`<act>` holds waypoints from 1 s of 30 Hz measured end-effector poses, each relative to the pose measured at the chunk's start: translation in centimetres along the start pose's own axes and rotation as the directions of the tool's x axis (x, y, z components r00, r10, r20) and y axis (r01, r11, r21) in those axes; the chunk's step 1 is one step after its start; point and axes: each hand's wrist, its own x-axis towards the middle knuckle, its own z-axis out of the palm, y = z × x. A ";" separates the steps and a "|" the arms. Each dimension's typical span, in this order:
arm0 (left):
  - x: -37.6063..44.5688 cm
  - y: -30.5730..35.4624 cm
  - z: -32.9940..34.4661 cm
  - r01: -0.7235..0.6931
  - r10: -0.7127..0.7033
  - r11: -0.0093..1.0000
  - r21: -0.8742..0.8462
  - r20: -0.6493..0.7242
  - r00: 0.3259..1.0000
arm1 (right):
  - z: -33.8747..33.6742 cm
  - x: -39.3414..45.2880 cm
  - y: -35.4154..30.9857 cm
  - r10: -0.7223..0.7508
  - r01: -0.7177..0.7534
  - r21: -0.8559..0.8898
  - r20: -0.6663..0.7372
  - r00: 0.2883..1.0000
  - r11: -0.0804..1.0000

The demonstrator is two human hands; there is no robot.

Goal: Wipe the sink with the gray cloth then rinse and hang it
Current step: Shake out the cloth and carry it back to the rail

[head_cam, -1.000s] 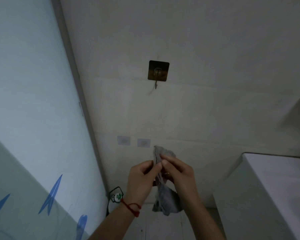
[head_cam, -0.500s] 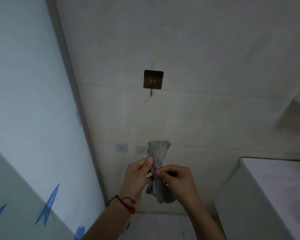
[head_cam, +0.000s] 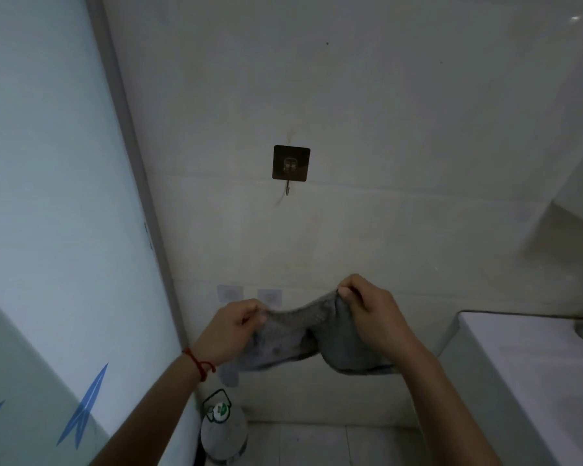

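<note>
Below the wall hook (head_cam: 290,167), my left hand (head_cam: 231,331) and right hand (head_cam: 372,312) each pinch the top hem of the gray cloth (head_cam: 303,341), fingers curled tight; it sags between them, well apart from the hook. Risk: thick, limp, nubby terry may bunch and slide off that slim metal prong. Adhesive plate, square, glossy brown, could peel from smooth tile under wet weight. Sink surface (head_cam: 532,358): white, smooth, right of me.

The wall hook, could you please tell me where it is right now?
In the head view, the wall hook sits mid-wall, bare, above the gray cloth stretched between the left hand and right hand.
</note>
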 end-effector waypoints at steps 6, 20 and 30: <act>1.0 4.6 0.5 -0.146 0.201 0.972 -0.185 0.327 0.924 | -0.4 1.5 -2.9 -0.197 0.223 -0.066 0.276 0.941 0.973; 5.0 12.5 -0.8 -0.269 0.260 0.927 -0.261 -0.068 0.963 | -1.5 1.9 2.3 0.112 -0.191 0.833 0.155 0.982 0.520; 6.6 16.6 -6.7 -0.396 0.227 0.834 -0.384 -0.416 0.880 | -4.8 5.2 -1.7 0.056 -0.145 0.893 0.134 0.989 0.427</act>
